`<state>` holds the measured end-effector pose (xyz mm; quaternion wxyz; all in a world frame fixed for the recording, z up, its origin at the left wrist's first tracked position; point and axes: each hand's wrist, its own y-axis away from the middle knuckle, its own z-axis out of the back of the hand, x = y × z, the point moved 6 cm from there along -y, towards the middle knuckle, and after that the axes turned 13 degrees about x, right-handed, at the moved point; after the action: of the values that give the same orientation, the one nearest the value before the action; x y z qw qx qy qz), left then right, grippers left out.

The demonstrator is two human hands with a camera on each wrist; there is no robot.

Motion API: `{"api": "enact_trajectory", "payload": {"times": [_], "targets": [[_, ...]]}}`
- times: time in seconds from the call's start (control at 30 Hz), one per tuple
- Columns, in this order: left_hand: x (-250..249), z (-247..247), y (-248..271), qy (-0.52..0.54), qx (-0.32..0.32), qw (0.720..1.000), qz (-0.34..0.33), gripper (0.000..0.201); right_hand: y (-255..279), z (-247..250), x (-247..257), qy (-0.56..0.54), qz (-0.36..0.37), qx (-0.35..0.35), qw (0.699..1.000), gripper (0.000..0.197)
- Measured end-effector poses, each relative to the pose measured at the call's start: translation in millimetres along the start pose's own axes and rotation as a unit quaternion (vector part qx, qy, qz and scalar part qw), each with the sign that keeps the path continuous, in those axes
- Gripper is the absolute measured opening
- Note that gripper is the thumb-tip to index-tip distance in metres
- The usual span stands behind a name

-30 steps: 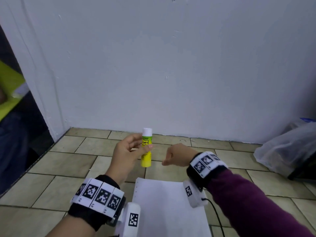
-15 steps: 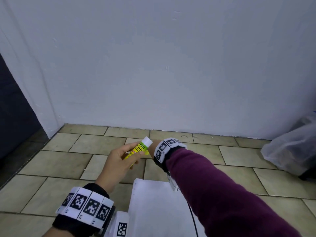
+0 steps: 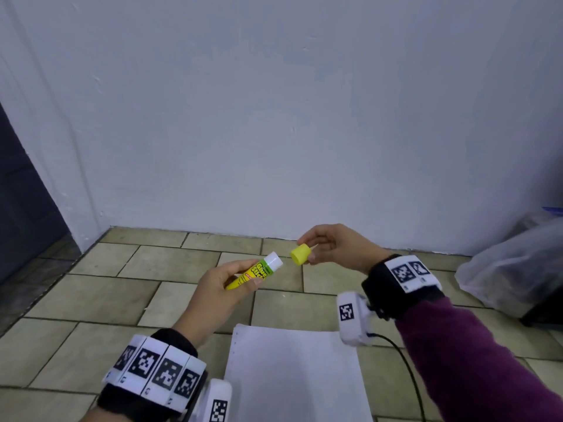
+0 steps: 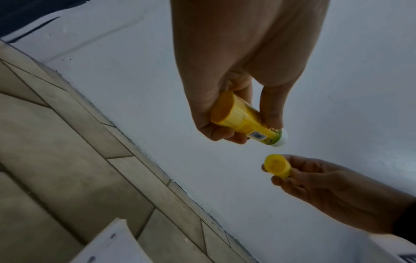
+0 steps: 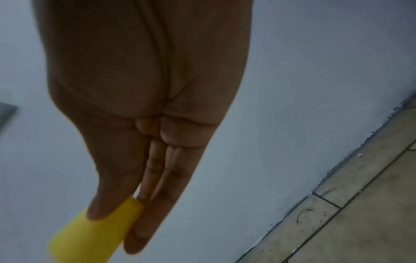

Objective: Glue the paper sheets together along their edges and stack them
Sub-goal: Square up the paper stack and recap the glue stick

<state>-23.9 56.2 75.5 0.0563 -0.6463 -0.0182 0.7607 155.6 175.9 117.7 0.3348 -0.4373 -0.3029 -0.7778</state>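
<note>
Paper sheets (image 3: 292, 376) lie in a white stack on the tiled floor (image 3: 91, 300), near the bottom of the head view, between the two forearms; small punched holes run along the stack's left edge; a corner of the stack (image 4: 108, 245) also shows at the bottom of the left wrist view. Above the floor and beyond the stack, the left hand (image 3: 219, 287) holds a yellow glue stick (image 3: 254, 274) tilted, its white end pointing up and toward the right hand; the left grip is closed round the tube, thumb on one side and curled fingers on the other, with the tube's yellow base sticking out behind the fingers (image 4: 227, 131); the glue stick (image 4: 247, 122) carries a green and yellow label, whose small print is too blurred to read. The right hand (image 3: 335, 248) pinches the yellow cap (image 3: 300, 254) between thumb and fingertips, so the right grip is narrow and holding the cap; the cap (image 4: 276, 165) is off the stick, just beside the white end but apart from it, its open mouth turned toward the stick; in the right wrist view the cap (image 5: 94, 234) sits under the thumb against the straightened fingers (image 5: 157, 195). Both wrists wear black bands with white square-patterned markers; the right arm has a purple sleeve (image 3: 487, 360); a clear plastic bag (image 3: 518, 269) lies on the floor at the right, by the white wall (image 3: 274, 117).
</note>
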Motion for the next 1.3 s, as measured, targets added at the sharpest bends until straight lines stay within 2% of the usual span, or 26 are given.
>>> {"api": "enact_trajectory", "payload": {"times": [0.3,0.4,0.47,0.5,0.57,0.6,0.63,0.7,0.73,0.77,0.83,1.03,1.17,1.2,1.3], "targets": [[-27,-27,-1,-0.018,0.063,0.997,-0.038,0.025,56,-19,31,-0.001,0.108,-0.070,0.992,0.031],[-34,-33,2,-0.038,0.077,0.995,-0.052,0.032,63,-27,34,0.026,0.095,-0.076,0.992,0.028],[-38,-35,5,-0.046,0.078,0.994,-0.064,0.045,67,-32,37,0.030,0.071,-0.096,0.992,0.012],[-40,-37,6,-0.047,0.080,0.993,-0.067,0.046,69,-34,37,0.051,0.054,-0.112,0.991,0.016],[-43,-40,7,-0.049,0.086,0.993,-0.068,0.039,72,-37,37,0.093,0.017,-0.118,0.989,0.046],[-44,-41,7,-0.049,0.088,0.993,-0.067,0.035,73,-37,36,0.091,0.007,-0.107,0.990,0.054],[-45,-41,6,-0.050,0.087,0.993,-0.065,0.033,73,-37,36,0.083,0.009,-0.098,0.992,0.052],[-46,-40,5,-0.049,0.084,0.993,-0.064,0.031,76,-32,37,0.049,0.044,-0.093,0.993,0.021],[-46,-40,5,-0.047,0.084,0.993,-0.065,0.030,78,-30,37,0.021,0.066,-0.088,0.994,0.020],[-47,-40,5,-0.044,0.086,0.993,-0.066,0.030,79,-28,36,0.000,0.087,-0.084,0.993,0.036],[-48,-43,6,-0.040,0.090,0.993,-0.069,0.031,80,-29,35,0.000,0.103,-0.080,0.992,0.046],[-46,-41,7,-0.041,0.089,0.993,-0.066,0.031,79,-30,35,0.028,0.068,-0.112,0.991,0.031],[-46,-40,8,-0.042,0.089,0.993,-0.067,0.031,85,-28,43,0.023,0.101,-0.106,0.989,0.057],[-46,-41,8,-0.043,0.091,0.993,-0.068,0.032,84,-29,43,0.023,0.106,-0.102,0.989,0.058],[-47,-42,8,-0.046,0.096,0.991,-0.075,0.031,81,-33,39,0.001,0.080,-0.113,0.990,0.041]]}}
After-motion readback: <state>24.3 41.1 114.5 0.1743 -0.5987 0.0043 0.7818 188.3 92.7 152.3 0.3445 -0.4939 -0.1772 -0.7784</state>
